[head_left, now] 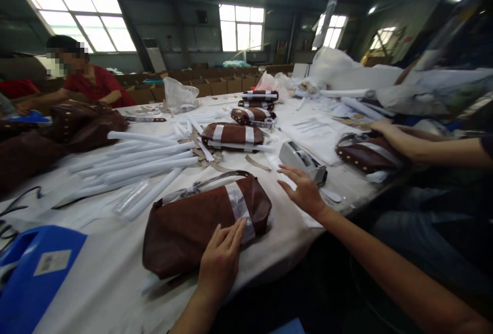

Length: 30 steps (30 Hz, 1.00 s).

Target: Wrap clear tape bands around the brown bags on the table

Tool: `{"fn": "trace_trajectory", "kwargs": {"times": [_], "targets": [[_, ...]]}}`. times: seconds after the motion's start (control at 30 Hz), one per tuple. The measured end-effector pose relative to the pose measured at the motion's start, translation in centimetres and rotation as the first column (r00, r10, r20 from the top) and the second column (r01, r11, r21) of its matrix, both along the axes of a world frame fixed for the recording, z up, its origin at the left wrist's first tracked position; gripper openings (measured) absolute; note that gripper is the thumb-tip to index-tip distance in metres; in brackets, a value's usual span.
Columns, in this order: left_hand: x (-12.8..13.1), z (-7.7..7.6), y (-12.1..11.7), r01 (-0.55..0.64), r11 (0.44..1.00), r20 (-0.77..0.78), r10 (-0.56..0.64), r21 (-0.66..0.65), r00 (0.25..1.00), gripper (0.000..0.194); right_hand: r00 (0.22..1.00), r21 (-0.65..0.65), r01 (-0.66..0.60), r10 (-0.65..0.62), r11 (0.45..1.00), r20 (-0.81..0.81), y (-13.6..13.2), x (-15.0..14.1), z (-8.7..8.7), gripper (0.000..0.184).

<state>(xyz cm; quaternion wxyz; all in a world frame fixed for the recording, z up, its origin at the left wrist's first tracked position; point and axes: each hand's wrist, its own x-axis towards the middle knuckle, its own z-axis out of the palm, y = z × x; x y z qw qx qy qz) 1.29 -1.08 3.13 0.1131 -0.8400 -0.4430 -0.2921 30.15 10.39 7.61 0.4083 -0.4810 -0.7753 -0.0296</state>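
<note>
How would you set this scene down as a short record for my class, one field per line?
Left hand: resting on the near brown bag, fingers at its shiny strip
Right hand: open, beside the grey tape dispenser; contact unclear
Surface: white-covered table
Beyond the bag: more strapped brown bags
Far left: white rolls
Near left: blue object
Co-worker at right: hand on another brown bag

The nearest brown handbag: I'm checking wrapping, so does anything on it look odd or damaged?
No damage stands out. The front handbag shows only one pale band, near its right end; the handbag behind shows two.
</note>
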Motion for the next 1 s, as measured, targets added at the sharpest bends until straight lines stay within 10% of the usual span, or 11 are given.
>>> {"fn": "trace_trajectory", "kwargs": {"times": [0.17,0.37,0.7,1.0], "targets": [[-0.2,-0.4,0.2,0.026,0.998,0.029,-0.028,0.049,0.999,0.074,0.851,-0.381,0.381,-0.481,0.842,-0.211,4.3,9.6,2.2,0.024],[-0.1,-0.7,0.3,0.027,0.997,0.028,-0.029,0.078,0.999,0.072,0.744,-0.676,0.218,-0.568,0.704,-0.352,7.2,11.4,1.3,0.032],[-0.4,-1.1,0.6,0.028,0.990,0.019,-0.031,0.137,0.999,0.067,0.523,-0.423,0.047,-0.383,0.905,-0.761,2.9,11.5,1.5,0.044],[-1.0,-1.8,0.6,0.030,0.995,-0.066,-0.024,0.094,0.998,0.065,0.444,-0.485,-0.018,-0.427,0.874,-0.788,-2.5,12.9,-1.1,0.045]]}}
